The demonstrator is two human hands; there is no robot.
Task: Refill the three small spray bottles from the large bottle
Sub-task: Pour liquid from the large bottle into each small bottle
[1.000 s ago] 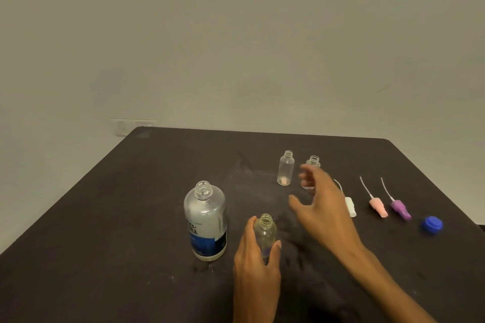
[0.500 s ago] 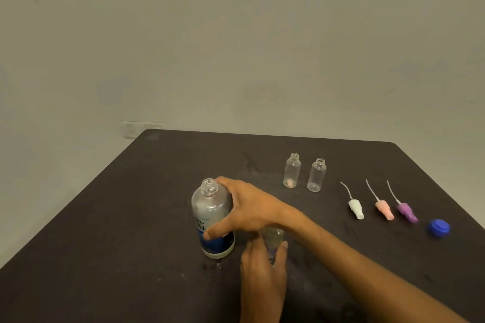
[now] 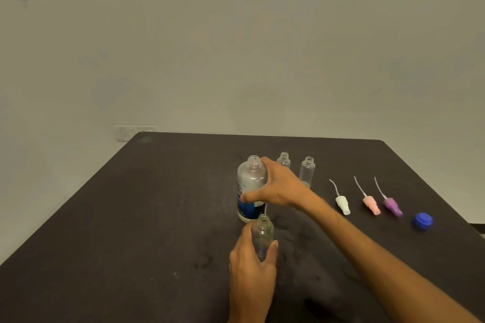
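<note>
Your right hand (image 3: 278, 186) grips the large clear plastic bottle with blue label (image 3: 250, 189); your left hand (image 3: 252, 265) wraps a small clear round bottle (image 3: 262, 236) on the matte dark bench (image 3: 157, 217).

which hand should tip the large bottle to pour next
Right. The right hand already grips the large bottle, while the left hand holds the small spray bottle upright beside it.

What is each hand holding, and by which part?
Left hand grips a small open bottle around its body; right hand grips the large bottle around its upper body.
</note>
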